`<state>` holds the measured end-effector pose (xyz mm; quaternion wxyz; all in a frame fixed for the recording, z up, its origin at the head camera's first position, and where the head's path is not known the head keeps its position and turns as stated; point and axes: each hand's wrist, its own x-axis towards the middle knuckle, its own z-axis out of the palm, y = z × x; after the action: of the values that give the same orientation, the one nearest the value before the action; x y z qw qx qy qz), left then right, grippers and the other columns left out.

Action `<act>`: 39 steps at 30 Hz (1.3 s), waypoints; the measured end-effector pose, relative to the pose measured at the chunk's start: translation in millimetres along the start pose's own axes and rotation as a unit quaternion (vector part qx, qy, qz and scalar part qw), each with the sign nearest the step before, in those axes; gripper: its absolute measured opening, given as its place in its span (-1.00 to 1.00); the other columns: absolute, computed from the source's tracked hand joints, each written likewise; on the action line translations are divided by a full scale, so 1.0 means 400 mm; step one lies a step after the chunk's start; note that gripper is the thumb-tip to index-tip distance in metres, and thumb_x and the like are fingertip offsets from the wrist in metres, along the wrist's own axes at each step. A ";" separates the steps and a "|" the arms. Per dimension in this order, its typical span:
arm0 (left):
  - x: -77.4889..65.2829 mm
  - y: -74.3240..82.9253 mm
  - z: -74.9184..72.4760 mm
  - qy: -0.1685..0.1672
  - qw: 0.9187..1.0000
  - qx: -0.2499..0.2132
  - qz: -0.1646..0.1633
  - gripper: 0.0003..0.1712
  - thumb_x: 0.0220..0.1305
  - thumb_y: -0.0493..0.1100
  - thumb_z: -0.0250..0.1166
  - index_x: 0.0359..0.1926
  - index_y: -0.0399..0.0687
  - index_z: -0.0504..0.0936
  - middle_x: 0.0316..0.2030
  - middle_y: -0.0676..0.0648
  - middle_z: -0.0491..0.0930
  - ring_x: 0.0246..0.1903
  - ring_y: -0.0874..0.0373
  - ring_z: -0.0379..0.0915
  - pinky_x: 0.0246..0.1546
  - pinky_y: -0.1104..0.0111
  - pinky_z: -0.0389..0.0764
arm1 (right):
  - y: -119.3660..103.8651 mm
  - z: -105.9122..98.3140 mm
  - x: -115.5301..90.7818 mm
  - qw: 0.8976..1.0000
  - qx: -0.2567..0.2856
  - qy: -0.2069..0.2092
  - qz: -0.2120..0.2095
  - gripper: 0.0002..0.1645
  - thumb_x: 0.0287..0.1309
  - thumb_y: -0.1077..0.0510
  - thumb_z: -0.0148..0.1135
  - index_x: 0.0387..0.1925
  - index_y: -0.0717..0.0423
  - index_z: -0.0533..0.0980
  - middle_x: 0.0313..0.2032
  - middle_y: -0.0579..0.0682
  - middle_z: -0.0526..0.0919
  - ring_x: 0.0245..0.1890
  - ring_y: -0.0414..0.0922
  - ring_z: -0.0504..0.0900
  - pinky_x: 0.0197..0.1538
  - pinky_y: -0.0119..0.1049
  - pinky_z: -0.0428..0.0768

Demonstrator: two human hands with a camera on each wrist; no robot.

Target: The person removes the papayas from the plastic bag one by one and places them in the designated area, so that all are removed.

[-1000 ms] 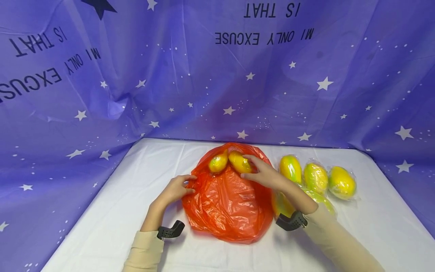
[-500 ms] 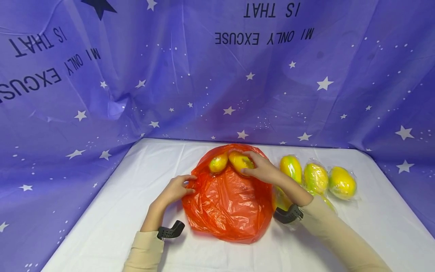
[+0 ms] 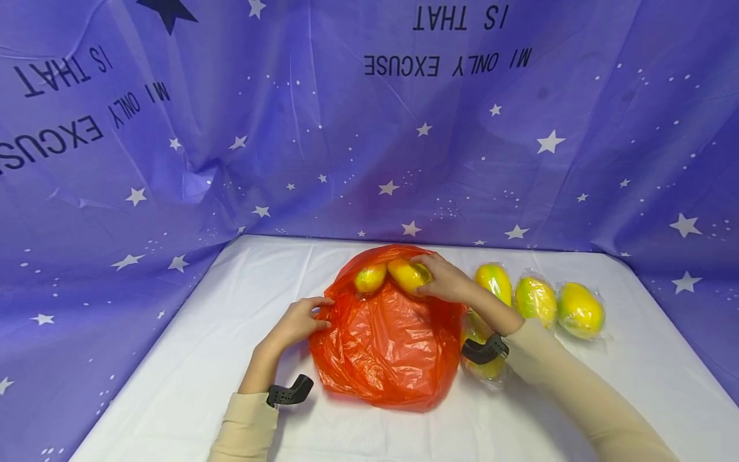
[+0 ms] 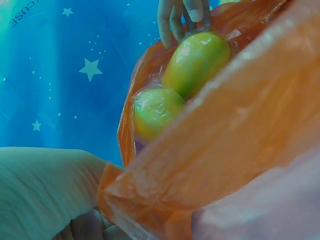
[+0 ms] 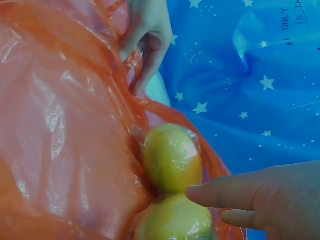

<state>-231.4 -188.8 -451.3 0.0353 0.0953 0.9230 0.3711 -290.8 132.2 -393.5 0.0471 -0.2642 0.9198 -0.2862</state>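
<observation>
A person in beige sleeves works with both hands at a red plastic bag, which lies with its mouth spread on a white-covered table. The left hand pinches the bag's left rim between thumb and fingers. The right hand reaches in at the right of the mouth, its fingers and thumb parted and nearly straight about the right end of a plastic-wrapped yellow-green fruit, set loosely against it rather than wrapped around it. A second wrapped fruit sits in the bag's mouth just to the left, touching the first. On the table to the right of the bag, three more wrapped fruits lie in a row, while another fruit rests just beside the bag, partly hidden by a black wrist camera. Behind hangs a purple star-printed backdrop, its lettering upside down
</observation>
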 end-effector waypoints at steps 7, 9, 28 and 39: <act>0.000 0.000 0.000 0.000 1.000 0.000 0.004 -0.54 0.05 -0.35 0.42 0.04 -0.24 0.63 0.07 -0.26 0.56 0.01 -0.19 0.53 0.06 0.04 0.50 | 0.014 0.019 0.011 1.000 -0.006 0.006 0.014 -0.18 -0.11 0.26 0.44 0.24 0.30 0.34 0.23 0.36 0.31 0.23 0.24 0.33 0.26 0.13 0.30; 0.000 0.000 -0.001 0.000 1.000 0.000 0.005 -0.54 0.05 -0.35 0.42 0.04 -0.25 0.63 0.07 -0.26 0.56 0.01 -0.19 0.53 0.07 0.04 0.49 | 0.016 0.024 0.014 1.000 -0.003 0.010 0.014 -0.18 -0.14 0.27 0.45 0.22 0.31 0.35 0.21 0.36 0.33 0.21 0.23 0.33 0.26 0.12 0.30; 0.000 0.001 0.000 0.001 1.000 -0.003 0.004 -0.54 0.05 -0.35 0.42 0.04 -0.24 0.63 0.06 -0.26 0.57 -0.02 -0.17 0.55 0.04 0.05 0.51 | 0.029 0.052 0.033 0.997 -0.050 0.055 0.001 -0.27 -0.13 0.17 0.53 0.06 0.24 0.35 0.04 0.20 0.50 0.10 0.11 0.44 0.20 -0.01 0.39; -0.001 0.003 0.001 0.001 1.000 -0.003 -0.004 -0.54 0.05 -0.35 0.42 0.04 -0.24 0.63 0.06 -0.26 0.57 -0.02 -0.18 0.55 0.03 0.05 0.53 | 0.031 0.061 0.031 0.996 -0.046 0.074 -0.010 -0.28 -0.16 0.18 0.54 0.03 0.27 0.36 -0.03 0.21 0.52 0.05 0.12 0.46 0.18 -0.02 0.40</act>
<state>-230.8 -187.9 -450.8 0.0359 0.0906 0.9224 0.3738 -301.4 122.4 -419.9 -0.0359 -0.2535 0.9303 -0.2625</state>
